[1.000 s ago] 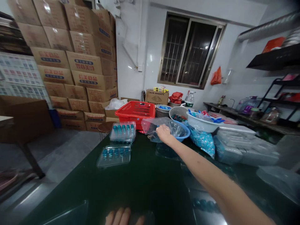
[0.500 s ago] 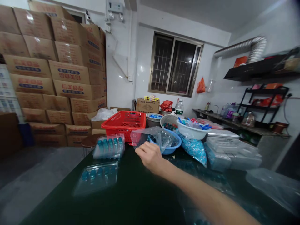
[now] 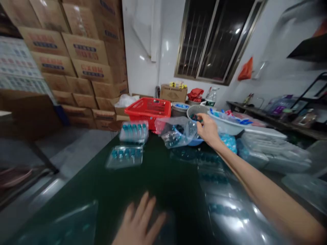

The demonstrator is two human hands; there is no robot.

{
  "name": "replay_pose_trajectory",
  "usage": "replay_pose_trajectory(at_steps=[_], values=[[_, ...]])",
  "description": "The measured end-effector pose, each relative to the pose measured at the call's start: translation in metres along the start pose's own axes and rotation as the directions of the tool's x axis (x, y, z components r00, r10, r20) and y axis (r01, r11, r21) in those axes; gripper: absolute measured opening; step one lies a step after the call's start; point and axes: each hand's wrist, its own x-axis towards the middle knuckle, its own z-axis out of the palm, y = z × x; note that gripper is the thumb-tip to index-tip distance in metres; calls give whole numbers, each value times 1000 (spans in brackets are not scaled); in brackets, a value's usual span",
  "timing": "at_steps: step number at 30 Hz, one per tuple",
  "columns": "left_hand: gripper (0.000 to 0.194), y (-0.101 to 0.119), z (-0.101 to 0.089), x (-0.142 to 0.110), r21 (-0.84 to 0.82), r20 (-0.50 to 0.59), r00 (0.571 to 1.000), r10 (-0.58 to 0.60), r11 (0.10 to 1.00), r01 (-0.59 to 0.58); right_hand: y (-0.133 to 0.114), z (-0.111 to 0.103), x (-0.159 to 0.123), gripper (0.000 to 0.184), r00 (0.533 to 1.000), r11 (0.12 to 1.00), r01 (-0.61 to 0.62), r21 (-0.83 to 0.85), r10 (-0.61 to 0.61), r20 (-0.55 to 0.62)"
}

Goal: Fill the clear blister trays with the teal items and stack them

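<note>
My right hand (image 3: 208, 128) reaches out over the right side of a blue basin (image 3: 195, 142), its fingers curled and thumb bent; what they hold is hidden. A clear plastic bag (image 3: 176, 131) lies across that basin, just left of the hand. Near the front, my left hand (image 3: 140, 221) is blurred, with fingers spread and nothing in them, low over the dark green table (image 3: 158, 170). Two clear packs with teal pieces, an upper pack (image 3: 134, 131) and a lower pack (image 3: 125, 157), sit at the left edge. Another blurred pack (image 3: 58, 224) lies left of my left hand.
A red basket (image 3: 148, 110) stands at the back. A pale basin (image 3: 227, 124) with blue items and stacked clear containers (image 3: 276, 146) are on the right. Several clear packs (image 3: 227, 207) lie under my right forearm. Stacked cartons (image 3: 89, 51) line the left wall.
My right hand has moved right, from the bag's left side to the basin's right side. My left hand has come into view at the bottom. The view has tilted down.
</note>
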Motion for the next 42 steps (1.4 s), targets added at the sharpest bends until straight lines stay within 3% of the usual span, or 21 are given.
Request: replay_pose_trajectory(at_steps=[2, 4, 6, 9, 10, 12, 14, 20, 28, 35, 40, 42], values=[[83, 1, -12, -17, 38, -105, 993, -50, 998, 54, -22, -11, -69, 21, 978, 983, 8, 182, -46, 202], [82, -1, -18, -39, 35, -264, 936, -233, 968, 250, -43, -26, -132, 18, 893, 942, -118, 314, -38, 449], [72, -4, -15, -63, -7, -375, 854, -359, 923, 385, -57, -38, -179, 19, 733, 887, -302, 350, -19, 679], [59, -7, -1, -86, -65, -323, 806, -496, 861, 504, -66, -38, -219, 21, 450, 775, -583, 245, 57, 891], [55, -7, 3, -88, -76, -274, 804, -528, 845, 529, -67, -35, -226, 22, 382, 741, -640, 203, 78, 921], [45, -6, 7, -85, -96, -186, 807, -560, 828, 552, -69, -25, -235, 23, 315, 698, -698, 158, 101, 944], [39, -3, 7, -76, -130, -146, 804, -576, 817, 562, -73, -15, -240, 21, 325, 687, -707, 168, 105, 940], [29, 4, -2, -62, -288, -235, 759, -607, 789, 542, -79, -1, -239, 14, 461, 706, -656, 267, 95, 882], [28, 3, -26, -54, -314, -262, 738, -622, 778, 544, -76, 2, -197, 14, 529, 752, -566, 337, 17, 849], [25, 5, -5, -55, -338, -235, 734, -637, 762, 553, -74, 14, -216, 13, 594, 819, -452, 353, -19, 804], [28, 16, 2, -61, -362, -279, 682, -676, 732, 577, -74, 6, -220, 16, 663, 843, -377, 384, -44, 747], [27, 23, 1, -63, -452, -303, 654, -693, 709, 542, -76, 0, -219, 19, 690, 829, -359, 428, -72, 720]])
